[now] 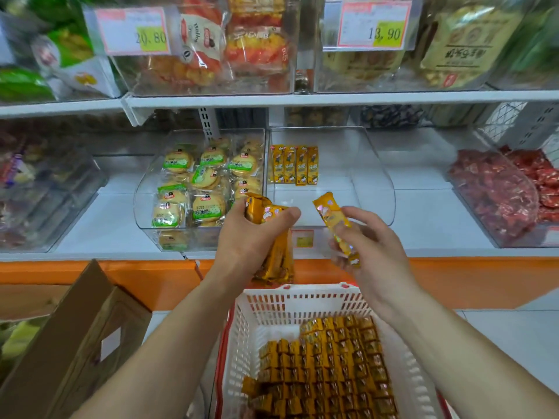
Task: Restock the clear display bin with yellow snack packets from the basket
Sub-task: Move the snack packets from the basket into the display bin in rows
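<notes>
That packet (332, 223) is just in front of the bin (378, 192), pinched in your right hand (373, 252), long axis tilted up-left toward the opening. Your left hand (249, 240) grips a bundle (276, 263) at the bin's front-left corner, so I'd lead with the right.
</notes>
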Demonstrator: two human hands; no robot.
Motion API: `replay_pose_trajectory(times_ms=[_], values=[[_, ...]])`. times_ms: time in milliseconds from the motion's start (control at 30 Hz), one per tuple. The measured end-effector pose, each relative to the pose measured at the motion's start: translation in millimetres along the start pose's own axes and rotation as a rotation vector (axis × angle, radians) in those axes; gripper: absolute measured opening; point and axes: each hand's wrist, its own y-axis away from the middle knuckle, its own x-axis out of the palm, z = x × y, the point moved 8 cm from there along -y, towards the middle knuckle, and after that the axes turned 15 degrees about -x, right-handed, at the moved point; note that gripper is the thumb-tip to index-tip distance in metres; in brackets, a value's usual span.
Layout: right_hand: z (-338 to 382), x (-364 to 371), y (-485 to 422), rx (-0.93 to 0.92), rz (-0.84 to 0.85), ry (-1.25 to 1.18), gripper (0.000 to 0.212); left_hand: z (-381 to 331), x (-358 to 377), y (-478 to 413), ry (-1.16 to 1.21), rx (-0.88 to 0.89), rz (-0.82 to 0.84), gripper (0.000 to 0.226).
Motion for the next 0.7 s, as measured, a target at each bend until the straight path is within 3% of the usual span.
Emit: replay_pose_trajectory(times_ms=[67,233,500,567,700], values=[[13.8,-4.2,-22.9,-0.075,0.006,0.088,0.030,-6.8,-7.0,-5.6,-0.014,0.040,-0.010,0.059],[30.5,-15.3,-105.0,-0.251,-0.004,0.589,0.052,-13.6,-22.6,-20.7,-0.069,0.081,-0.058,0.066],[-17.0,0.8,-228.2,-0.399,0.219,1.048,0.037,-3.2,-33.1,-47.9,-0.082,0.071,-0.114,0.067],[-30.7,0.6,-251.3,-0.407,0.217,1.124,0.036,-4.0,-34.5,-53.1,-0.056,0.075,-0.116,0.073],[-49.6,2.4,-285.4,-0.412,0.169,1.159,0.037,-8.2,-31.1,-63.9,-0.046,0.098,-0.113,0.064]])
